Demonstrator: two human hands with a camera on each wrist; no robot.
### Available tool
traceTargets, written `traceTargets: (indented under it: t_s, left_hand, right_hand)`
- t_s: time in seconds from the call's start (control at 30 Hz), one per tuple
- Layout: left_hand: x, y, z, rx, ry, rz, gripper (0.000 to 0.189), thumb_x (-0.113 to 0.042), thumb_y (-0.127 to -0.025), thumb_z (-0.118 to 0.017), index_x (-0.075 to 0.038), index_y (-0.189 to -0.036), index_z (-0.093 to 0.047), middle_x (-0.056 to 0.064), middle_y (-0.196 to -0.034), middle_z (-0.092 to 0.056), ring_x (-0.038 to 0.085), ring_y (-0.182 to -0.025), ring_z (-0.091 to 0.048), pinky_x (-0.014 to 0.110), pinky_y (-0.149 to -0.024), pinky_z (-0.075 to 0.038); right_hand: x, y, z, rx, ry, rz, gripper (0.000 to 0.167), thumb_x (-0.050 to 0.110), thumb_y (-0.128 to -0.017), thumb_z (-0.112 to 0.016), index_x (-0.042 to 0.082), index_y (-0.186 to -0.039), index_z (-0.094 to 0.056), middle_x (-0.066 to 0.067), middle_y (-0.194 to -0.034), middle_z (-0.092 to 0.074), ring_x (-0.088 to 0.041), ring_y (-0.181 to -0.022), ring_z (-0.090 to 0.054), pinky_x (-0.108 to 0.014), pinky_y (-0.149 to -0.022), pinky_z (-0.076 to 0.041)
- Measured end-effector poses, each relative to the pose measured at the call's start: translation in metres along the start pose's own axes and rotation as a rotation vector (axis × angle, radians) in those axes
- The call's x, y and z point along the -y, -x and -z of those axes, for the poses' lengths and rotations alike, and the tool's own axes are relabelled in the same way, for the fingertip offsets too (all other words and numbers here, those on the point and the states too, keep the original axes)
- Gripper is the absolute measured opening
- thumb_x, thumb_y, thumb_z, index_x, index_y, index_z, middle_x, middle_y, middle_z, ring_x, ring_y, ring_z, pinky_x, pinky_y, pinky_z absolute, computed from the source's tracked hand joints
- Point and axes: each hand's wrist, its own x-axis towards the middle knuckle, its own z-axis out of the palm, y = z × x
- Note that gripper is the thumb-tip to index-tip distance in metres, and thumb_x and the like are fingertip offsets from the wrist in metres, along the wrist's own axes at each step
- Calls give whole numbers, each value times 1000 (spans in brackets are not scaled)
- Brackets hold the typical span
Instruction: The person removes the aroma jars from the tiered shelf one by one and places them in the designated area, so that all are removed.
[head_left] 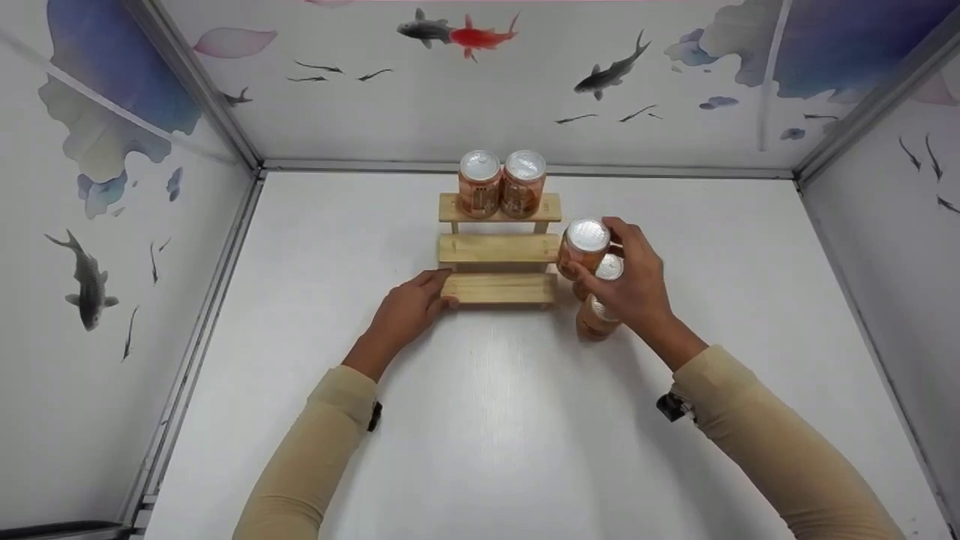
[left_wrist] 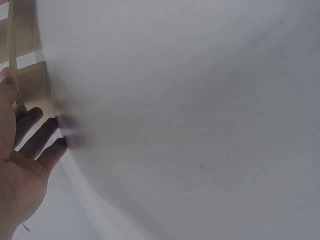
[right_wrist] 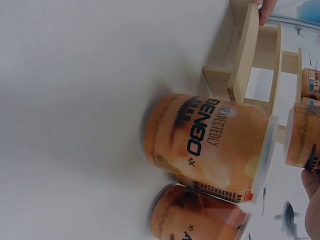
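A small three-step wooden rack (head_left: 499,289) stands on the white table. My left hand (head_left: 409,307) grips the left end of its lowest step. In the left wrist view, the left hand (left_wrist: 25,160) has its fingers bent beside the rack's side (left_wrist: 35,87). My right hand (head_left: 637,277) holds an orange can (head_left: 581,255) with a silver lid, upright, by the middle step's right end. In the right wrist view that held can (right_wrist: 302,135) is cut off by the frame edge. Two similar cans (head_left: 480,187) (head_left: 523,187) stand together on the top step.
Two more orange cans stand on the table right of the rack, a nearer can (head_left: 596,322) and one behind it (head_left: 611,268), partly hidden by my right hand. Printed panels with fish (head_left: 480,97) enclose the table at the back and sides.
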Motion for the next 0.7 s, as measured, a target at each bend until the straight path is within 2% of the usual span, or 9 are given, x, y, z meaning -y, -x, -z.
traceTargets:
  t_s: [0.23,0.5,0.6,0.7]
  left_hand:
    - [-4,1,2,27,-5,42,70,-57,-110,-57,-17,-168,-50,11,-165,-58,39,-145,-63,56,-117,-54]
    - [-4,0,0,27,5,41,70,-56,-110,-58,-16,-167,-51,11,-166,-58,37,-148,-61,54,-120,-53]
    - [-3,0,0,22,6,32,71,-56,-110,-58,-15,-167,-51,12,-165,-59,37,-148,-62,54,-120,-53]
    - [-3,-1,1,16,5,20,71,-56,-110,-58,-14,-167,-51,12,-164,-60,37,-147,-63,53,-119,-54]
  right_hand:
    - [-7,7,14,-8,49,3,76,18,-90,-96,-3,-151,-55,-22,-136,-66,-38,-121,-74,-54,-98,-66]
    - [-10,15,26,-18,77,-15,77,16,-89,-96,-4,-151,-55,-23,-137,-65,-37,-124,-73,-53,-97,-65]
    - [-12,17,31,-31,90,-9,76,16,-89,-96,-4,-150,-55,-22,-136,-66,-36,-123,-74,-47,-98,-65]
    - [-16,20,35,-43,89,-13,76,15,-89,-96,-5,-151,-56,-21,-136,-67,-35,-124,-74,-33,-102,-63]
